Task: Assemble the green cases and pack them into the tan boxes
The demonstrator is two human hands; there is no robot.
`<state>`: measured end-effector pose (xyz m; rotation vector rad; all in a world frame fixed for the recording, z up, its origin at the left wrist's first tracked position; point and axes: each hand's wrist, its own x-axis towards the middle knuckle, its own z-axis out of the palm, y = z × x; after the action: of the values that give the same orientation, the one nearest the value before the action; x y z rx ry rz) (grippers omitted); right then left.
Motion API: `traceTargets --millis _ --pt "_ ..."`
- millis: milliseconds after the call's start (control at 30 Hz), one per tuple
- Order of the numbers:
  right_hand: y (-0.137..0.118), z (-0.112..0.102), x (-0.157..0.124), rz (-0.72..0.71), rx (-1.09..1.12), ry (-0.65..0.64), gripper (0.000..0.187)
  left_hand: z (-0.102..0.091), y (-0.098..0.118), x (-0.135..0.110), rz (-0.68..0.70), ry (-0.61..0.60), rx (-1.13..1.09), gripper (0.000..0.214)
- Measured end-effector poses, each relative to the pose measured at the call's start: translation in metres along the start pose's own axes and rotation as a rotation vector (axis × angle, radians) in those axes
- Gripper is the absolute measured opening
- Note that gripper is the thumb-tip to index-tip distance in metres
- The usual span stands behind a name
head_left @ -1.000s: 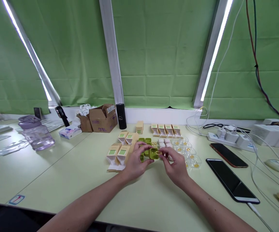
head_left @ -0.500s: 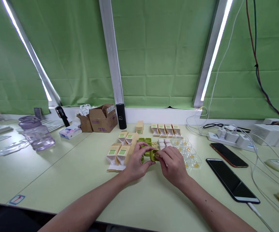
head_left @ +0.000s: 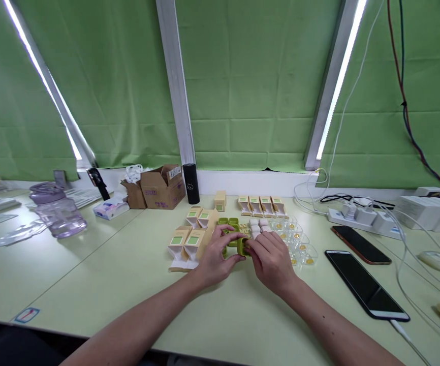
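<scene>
Between the thumb and fingers of my left hand (head_left: 216, 260) is a small olive-green square cup (head_left: 240, 247), tilted with its opening towards the right. My right hand (head_left: 274, 260) is closed, its fingertips at and partly inside that opening; whatever they pinch is hidden. Behind my hands stand more green cups (head_left: 233, 221), partly covered by my left fingers. Small white rounded pieces (head_left: 254, 222) sit just beyond my right hand. To its right are several clear plastic cups (head_left: 310, 254) with yellow spots. Small kraft boxes with green labels (head_left: 194, 239) lie left of my left hand.
A row of open kraft boxes (head_left: 261, 206) and one single box (head_left: 220, 200) stand farther back. Two phones (head_left: 365, 284) and a power strip (head_left: 383, 227) with cables lie at right. At left are a water bottle (head_left: 60, 218), a tissue pack (head_left: 111, 208) and a cardboard carton (head_left: 163, 192).
The green cup has turned slightly in my left hand, and my right fingertips have moved a little farther into its opening. Everything else looks the same.
</scene>
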<state>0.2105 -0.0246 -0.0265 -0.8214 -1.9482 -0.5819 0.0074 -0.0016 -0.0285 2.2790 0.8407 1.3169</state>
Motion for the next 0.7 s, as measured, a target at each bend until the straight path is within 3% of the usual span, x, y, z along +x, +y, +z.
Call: traceTargets --millis 567,700 --pt "0.0053 0.002 -0.0023 0.005 0.094 -0.016 0.013 0.0 -0.004 0.0004 0.028 -0.021 -0.018 0.049" --pt "0.008 -0.0044 -0.0032 -0.011 0.168 -0.018 0.028 -0.0037 -0.0048 0.002 0.028 0.005 -0.004 0.05"
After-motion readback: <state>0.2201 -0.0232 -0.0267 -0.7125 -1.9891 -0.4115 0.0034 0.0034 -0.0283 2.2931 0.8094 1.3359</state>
